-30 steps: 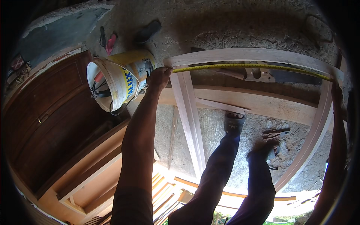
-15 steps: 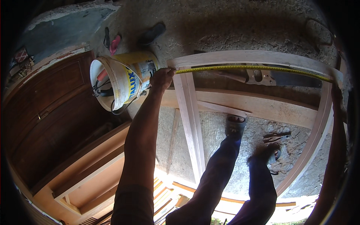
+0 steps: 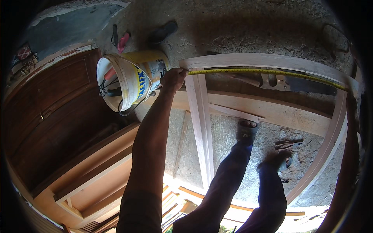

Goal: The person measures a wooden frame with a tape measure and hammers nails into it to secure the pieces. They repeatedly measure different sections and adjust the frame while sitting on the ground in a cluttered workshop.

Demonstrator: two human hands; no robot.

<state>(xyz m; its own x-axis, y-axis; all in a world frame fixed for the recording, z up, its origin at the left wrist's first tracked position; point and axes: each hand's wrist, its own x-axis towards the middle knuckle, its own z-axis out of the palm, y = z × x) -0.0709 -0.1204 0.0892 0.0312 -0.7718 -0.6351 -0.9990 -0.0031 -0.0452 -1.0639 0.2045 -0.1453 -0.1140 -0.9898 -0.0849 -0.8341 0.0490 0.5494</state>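
Note:
A yellow tape measure [image 3: 248, 71] is stretched along the top rail [image 3: 241, 60] of a pale wooden frame lying on the floor. My left hand [image 3: 173, 79] is closed on the tape's left end, at the corner where the rail meets an upright [image 3: 199, 124]. The tape's far right end meets my right hand [image 3: 351, 99], beside the frame's right upright [image 3: 333, 136]. That hand is dark and close to the picture's rim, so its fingers cannot be made out. A handsaw [image 3: 289, 83] lies under the tape, inside the frame.
A white and yellow bucket [image 3: 134, 83] lies tipped on its side by my left hand, with tools inside. Pliers [image 3: 289, 144] rest near my feet. A wide plank [image 3: 268, 105] crosses the frame. Sandals [image 3: 163, 32] lie at the back, a brown wooden door [image 3: 54, 105] at left.
The view has shifted a little, so the bucket, frame and hands appear slightly farther right. My left hand keeps its grip on the tape end, and the tape stays stretched along the rail.

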